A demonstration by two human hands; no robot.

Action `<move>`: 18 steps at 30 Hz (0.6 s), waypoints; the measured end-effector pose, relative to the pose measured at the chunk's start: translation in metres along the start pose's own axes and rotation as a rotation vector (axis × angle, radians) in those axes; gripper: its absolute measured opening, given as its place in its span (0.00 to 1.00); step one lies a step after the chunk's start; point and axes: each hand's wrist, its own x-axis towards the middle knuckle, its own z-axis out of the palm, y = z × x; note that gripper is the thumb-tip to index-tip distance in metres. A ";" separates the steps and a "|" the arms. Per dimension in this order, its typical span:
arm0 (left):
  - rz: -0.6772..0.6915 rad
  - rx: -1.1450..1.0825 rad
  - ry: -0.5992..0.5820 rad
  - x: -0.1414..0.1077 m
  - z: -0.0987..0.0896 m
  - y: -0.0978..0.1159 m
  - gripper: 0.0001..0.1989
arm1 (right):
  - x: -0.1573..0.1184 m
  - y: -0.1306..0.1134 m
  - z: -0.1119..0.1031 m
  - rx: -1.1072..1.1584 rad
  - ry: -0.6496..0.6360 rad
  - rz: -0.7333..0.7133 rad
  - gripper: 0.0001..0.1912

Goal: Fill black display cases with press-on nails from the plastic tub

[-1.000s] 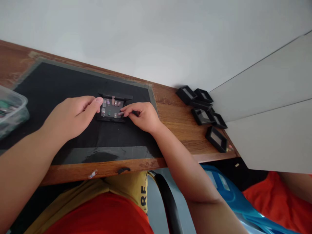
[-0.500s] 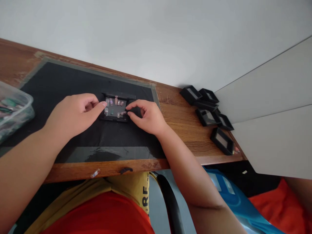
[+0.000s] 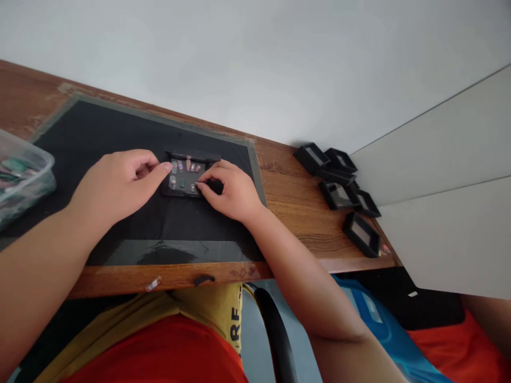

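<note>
Right hand (image 3: 235,191) pinched inside an open black box (image 3: 183,178) of small multicoloured nail-shaped pieces (image 3: 188,164), left hand (image 3: 120,183) curled at its edge; what either gripped, unclear.

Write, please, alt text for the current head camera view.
A person's left hand and right hand are at a small open black box of pastel nail-shaped pieces, on a black mat. More black rectangular boxes lie at right, a clear plastic tub at left.
</note>
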 end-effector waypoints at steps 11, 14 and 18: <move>-0.020 -0.017 0.097 0.002 -0.007 -0.002 0.18 | 0.003 -0.012 0.002 0.020 -0.018 0.128 0.14; 0.003 -0.025 0.103 -0.001 -0.008 -0.002 0.17 | 0.002 -0.007 0.000 0.134 -0.018 0.153 0.16; 0.158 -0.036 -0.079 -0.005 -0.013 -0.006 0.20 | -0.002 0.004 -0.004 0.247 0.005 0.157 0.16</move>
